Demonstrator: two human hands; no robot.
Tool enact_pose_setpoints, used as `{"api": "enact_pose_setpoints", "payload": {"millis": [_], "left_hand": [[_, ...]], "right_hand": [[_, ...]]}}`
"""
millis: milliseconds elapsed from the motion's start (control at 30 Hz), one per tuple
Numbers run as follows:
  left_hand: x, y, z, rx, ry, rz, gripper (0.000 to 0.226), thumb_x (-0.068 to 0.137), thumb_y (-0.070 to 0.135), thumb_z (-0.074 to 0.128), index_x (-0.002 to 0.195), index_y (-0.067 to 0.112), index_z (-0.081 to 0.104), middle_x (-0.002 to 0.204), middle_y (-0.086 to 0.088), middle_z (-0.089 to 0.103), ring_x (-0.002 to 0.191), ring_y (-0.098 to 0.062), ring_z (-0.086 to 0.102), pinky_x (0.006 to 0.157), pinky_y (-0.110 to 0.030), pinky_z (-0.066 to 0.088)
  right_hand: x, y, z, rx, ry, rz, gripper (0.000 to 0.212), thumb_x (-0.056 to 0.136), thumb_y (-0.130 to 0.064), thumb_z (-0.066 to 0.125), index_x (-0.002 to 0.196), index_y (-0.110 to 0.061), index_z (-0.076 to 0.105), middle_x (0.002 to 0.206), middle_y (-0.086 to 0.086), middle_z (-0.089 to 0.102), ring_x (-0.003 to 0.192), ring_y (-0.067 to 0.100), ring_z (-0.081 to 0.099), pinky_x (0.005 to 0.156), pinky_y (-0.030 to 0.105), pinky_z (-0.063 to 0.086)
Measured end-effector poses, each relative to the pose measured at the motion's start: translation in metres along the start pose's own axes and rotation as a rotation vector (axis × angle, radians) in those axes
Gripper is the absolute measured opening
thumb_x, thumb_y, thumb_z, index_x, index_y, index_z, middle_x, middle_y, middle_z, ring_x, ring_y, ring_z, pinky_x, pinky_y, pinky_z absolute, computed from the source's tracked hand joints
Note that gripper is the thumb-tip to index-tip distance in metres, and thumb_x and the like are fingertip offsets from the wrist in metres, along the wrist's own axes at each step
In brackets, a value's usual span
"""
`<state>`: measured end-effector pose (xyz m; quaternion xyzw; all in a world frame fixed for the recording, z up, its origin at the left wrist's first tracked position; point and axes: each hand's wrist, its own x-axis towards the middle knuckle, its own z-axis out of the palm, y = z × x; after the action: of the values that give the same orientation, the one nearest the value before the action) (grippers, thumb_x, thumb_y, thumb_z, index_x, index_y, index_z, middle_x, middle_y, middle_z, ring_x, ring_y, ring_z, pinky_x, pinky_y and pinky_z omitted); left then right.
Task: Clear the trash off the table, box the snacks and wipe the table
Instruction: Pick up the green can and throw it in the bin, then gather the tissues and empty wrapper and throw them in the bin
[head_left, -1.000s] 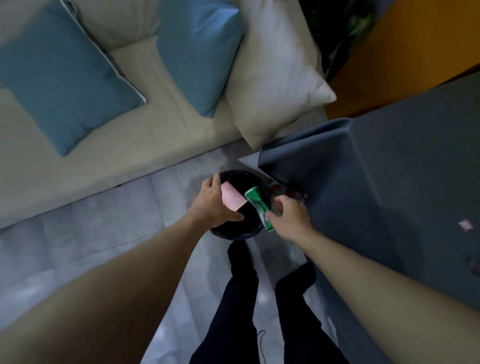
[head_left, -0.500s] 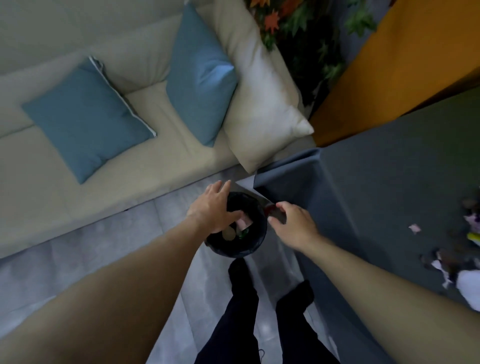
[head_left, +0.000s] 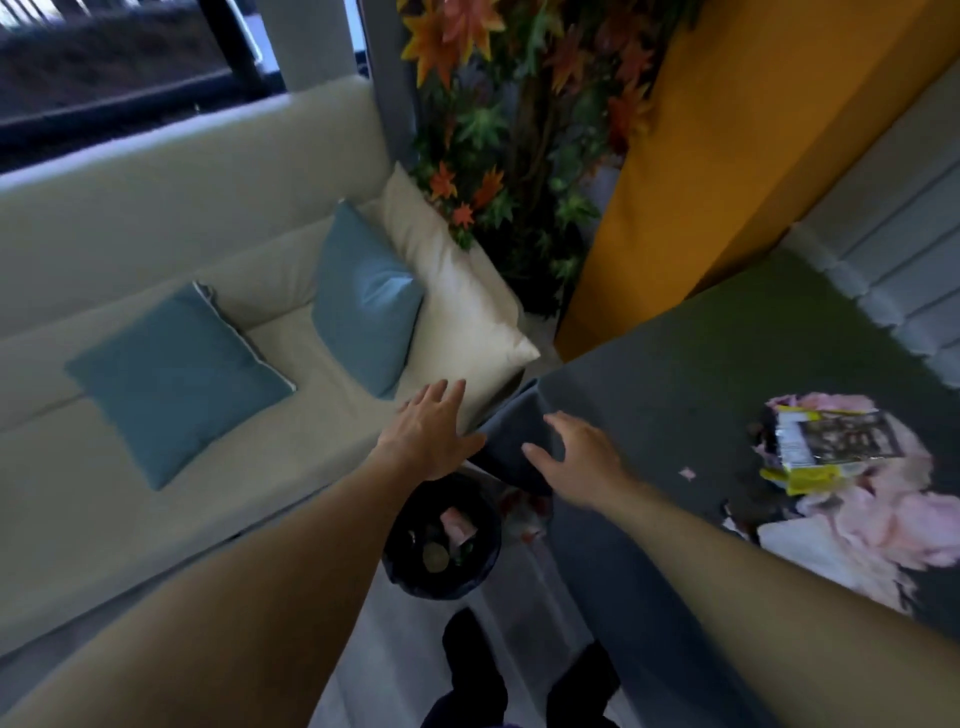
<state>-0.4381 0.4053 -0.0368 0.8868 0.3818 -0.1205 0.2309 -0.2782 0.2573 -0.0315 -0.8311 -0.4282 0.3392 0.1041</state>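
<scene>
Hands hover empty and spread: the left hand (head_left: 429, 436) above the black bin (head_left: 441, 535) on the floor, the right hand (head_left: 582, 462) over the near corner of the grey-clothed table (head_left: 675, 374). Pink scraps sit in the bin; a torn snack wrapper (head_left: 821, 441) and pink tissue (head_left: 862, 519) lie toward the table's right edge.
</scene>
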Motion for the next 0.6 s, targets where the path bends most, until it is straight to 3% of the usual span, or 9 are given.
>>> {"api": "enact_pose_setpoints", "payload": {"millis": [133, 300, 433, 533, 600], "left_hand": [[-0.004, 0.036, -0.017, 0.027, 0.004, 0.047, 0.086, 0.094, 0.057, 0.055, 0.161, 0.019, 0.015, 0.165, -0.006, 0.021, 0.151, -0.027, 0.02, 0.119, -0.042, 0.023], [0.001, 0.086, -0.027, 0.078, 0.042, 0.165, 0.077, 0.093, 0.059, 0.052, 0.155, 0.021, 0.026, 0.155, -0.003, 0.036, 0.144, -0.027, 0.032, 0.115, -0.042, 0.028], [0.007, 0.134, -0.031, 0.13, -0.015, 0.223, 0.084, 0.096, 0.065, 0.041, 0.161, 0.02, 0.013, 0.167, -0.007, 0.017, 0.153, -0.027, 0.017, 0.123, -0.044, 0.018], [0.009, 0.171, -0.031, 0.155, -0.032, 0.275, 0.085, 0.096, 0.068, 0.037, 0.161, 0.023, 0.009, 0.169, -0.006, 0.012, 0.155, -0.027, 0.012, 0.124, -0.045, 0.014], [0.011, 0.195, -0.027, 0.173, -0.049, 0.311, 0.085, 0.096, 0.07, 0.035, 0.161, 0.024, 0.008, 0.169, -0.003, 0.011, 0.155, -0.026, 0.01, 0.125, -0.046, 0.013]], "right_hand": [[-0.02, 0.019, -0.025, -0.033, 0.04, 0.035, 0.073, 0.098, -0.057, 0.046, 0.156, -0.017, 0.026, 0.164, 0.003, 0.019, 0.151, 0.023, 0.016, 0.12, 0.036, 0.018], [-0.049, 0.054, -0.051, -0.057, 0.102, 0.09, 0.076, 0.096, -0.064, 0.041, 0.156, -0.021, 0.024, 0.166, 0.001, 0.014, 0.152, 0.024, 0.011, 0.122, 0.042, 0.013], [-0.077, 0.085, -0.073, -0.037, 0.166, 0.135, 0.077, 0.095, -0.066, 0.039, 0.156, -0.022, 0.023, 0.166, 0.0, 0.013, 0.152, 0.024, 0.009, 0.122, 0.045, 0.011], [-0.097, 0.111, -0.085, -0.021, 0.218, 0.165, 0.078, 0.093, -0.068, 0.04, 0.155, -0.022, 0.029, 0.164, 0.003, 0.021, 0.151, 0.026, 0.016, 0.121, 0.045, 0.016], [-0.114, 0.128, -0.092, 0.001, 0.275, 0.166, 0.077, 0.087, -0.073, 0.038, 0.149, -0.027, 0.037, 0.157, 0.002, 0.035, 0.147, 0.027, 0.027, 0.116, 0.046, 0.028]]}}
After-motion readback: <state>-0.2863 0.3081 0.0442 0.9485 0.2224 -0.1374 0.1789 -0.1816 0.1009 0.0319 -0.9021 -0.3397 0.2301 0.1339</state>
